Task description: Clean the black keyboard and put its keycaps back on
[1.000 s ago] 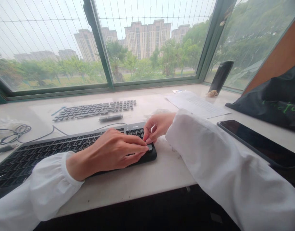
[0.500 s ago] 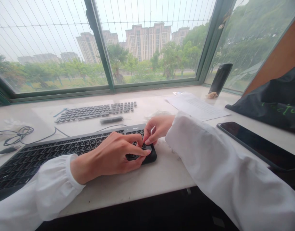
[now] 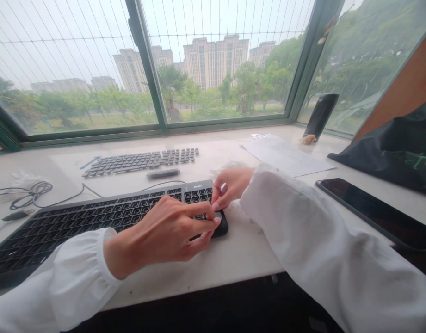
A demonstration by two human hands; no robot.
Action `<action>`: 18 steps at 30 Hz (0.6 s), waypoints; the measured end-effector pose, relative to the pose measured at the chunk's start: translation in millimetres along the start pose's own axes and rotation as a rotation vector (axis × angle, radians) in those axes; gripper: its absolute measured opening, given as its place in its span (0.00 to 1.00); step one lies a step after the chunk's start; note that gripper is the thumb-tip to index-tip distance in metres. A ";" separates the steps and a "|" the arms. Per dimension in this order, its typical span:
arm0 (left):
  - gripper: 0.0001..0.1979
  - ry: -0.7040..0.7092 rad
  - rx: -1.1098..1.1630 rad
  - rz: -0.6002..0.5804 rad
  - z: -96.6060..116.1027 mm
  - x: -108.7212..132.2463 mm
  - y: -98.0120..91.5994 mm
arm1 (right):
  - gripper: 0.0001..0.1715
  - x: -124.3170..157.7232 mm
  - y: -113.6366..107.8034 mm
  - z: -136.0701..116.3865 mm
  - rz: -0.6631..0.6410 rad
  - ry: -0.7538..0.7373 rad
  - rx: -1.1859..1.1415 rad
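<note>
The pale counter (image 3: pixel 233 259) fills the lower half of the frame below the window. A black keyboard (image 3: pixel 95 217) lies across its lower left, slanting up to the centre. A black bag (image 3: pixel 400 152) sits at the right edge, with a dark tablet (image 3: pixel 372 208) (screen off) flat just below it and a printed sheet (image 3: pixel 285 155) to its upper left.

At centre, the left hand (image 3: pixel 167 231) has thumb and forefinger closed on the keyboard's near right corner. The right hand (image 3: pixel 230 185) is curled, its fingertips together on that same corner; whether it grips anything I cannot tell.

Rows of loose keycaps (image 3: pixel 139 161) lie behind the keyboard, and a cable (image 3: pixel 28 192) coils at the left edge.
</note>
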State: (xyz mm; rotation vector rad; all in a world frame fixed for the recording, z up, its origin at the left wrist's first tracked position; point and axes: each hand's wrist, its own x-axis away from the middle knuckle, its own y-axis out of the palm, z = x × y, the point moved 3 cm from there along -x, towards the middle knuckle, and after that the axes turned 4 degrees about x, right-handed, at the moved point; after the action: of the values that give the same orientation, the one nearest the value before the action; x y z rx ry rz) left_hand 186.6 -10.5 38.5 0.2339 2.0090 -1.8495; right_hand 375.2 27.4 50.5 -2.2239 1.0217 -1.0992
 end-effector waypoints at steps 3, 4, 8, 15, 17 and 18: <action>0.10 -0.034 0.048 -0.038 0.6 -2.3 -2.8 | 0.34 -0.2 0.0 0.1 -0.017 0.004 0.009; 0.11 -0.042 0.076 -0.056 0.7 -3.0 -3.7 | 0.34 -0.8 0.2 0.4 -0.020 0.006 0.008; 0.11 -0.066 0.150 -0.095 0.4 -5.1 -5.7 | 0.34 -4.4 1.7 2.7 -0.044 0.015 -0.044; 0.11 -0.112 0.197 -0.106 -2.8 -6.9 -5.1 | 0.30 -9.5 3.2 10.5 -0.071 -0.004 -0.172; 0.11 -0.121 0.198 -0.099 -3.8 -6.7 -5.3 | 0.30 -10.0 3.5 12.5 -0.066 -0.017 -0.203; 0.11 -0.121 0.195 -0.097 -4.2 -6.4 -5.3 | 0.30 -10.1 3.7 13.1 -0.062 -0.023 -0.213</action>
State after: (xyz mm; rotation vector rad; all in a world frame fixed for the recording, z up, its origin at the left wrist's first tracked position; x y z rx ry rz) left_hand 189.7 -6.0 46.1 0.0767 1.7891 -2.0702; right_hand 380.2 33.9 35.6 -2.4443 1.1128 -1.0296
